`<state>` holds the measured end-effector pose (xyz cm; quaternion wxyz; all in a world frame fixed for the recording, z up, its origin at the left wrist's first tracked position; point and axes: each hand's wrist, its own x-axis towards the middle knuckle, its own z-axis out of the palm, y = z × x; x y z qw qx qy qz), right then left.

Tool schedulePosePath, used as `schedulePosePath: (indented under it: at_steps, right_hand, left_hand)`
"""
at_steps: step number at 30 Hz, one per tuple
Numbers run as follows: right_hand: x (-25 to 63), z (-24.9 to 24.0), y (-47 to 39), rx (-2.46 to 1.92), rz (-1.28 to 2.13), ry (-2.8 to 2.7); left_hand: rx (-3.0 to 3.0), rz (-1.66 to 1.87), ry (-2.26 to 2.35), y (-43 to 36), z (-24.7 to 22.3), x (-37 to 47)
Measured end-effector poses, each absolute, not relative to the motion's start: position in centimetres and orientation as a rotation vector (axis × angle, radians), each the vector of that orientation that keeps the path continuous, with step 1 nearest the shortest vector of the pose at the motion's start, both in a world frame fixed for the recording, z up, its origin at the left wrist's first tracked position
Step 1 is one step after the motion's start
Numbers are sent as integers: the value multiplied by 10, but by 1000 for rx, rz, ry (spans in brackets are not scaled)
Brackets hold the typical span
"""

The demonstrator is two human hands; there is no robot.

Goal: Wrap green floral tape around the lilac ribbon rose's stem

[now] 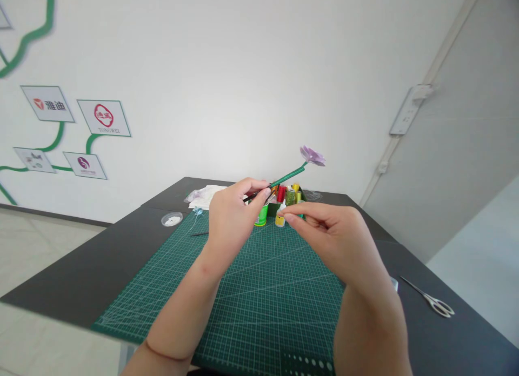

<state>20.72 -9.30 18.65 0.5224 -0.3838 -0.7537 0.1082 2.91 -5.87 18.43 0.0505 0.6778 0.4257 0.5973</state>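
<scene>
My left hand (235, 211) is raised over the mat with thumb and fingers pinched on a handmade flower: pale purple petals (312, 155) top a green wrapped stem (287, 177). The stem slants up to the right, and a dark thin end shows by my thumb. Lower and to the right, my right hand (324, 219) has thumb and forefinger pressed together. Whatever lies between those fingertips, if anything, is too small to make out. Behind them in the view stands a small yellow-labelled bottle with a white nozzle (280, 220), partly covered.
A green cutting mat (267, 289) covers the middle of the black table (141, 257). Toward the back are a green container (261, 215), thread spools (281, 193), white cloth (205, 196) and a blue flower (197, 211). A clear dish (172, 219) sits left, scissors (433, 301) right.
</scene>
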Motion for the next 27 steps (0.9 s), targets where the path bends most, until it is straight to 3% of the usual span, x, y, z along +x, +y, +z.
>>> schedulePosePath:
  at_steps: [12, 27]
  right_hand:
    - [219, 192, -94, -707, 618, -1489]
    - [230, 189, -70, -727, 659, -1415]
  left_hand:
    - [2437, 1197, 1435, -60, 191, 15]
    - [2757, 889, 1005, -85, 190, 0]
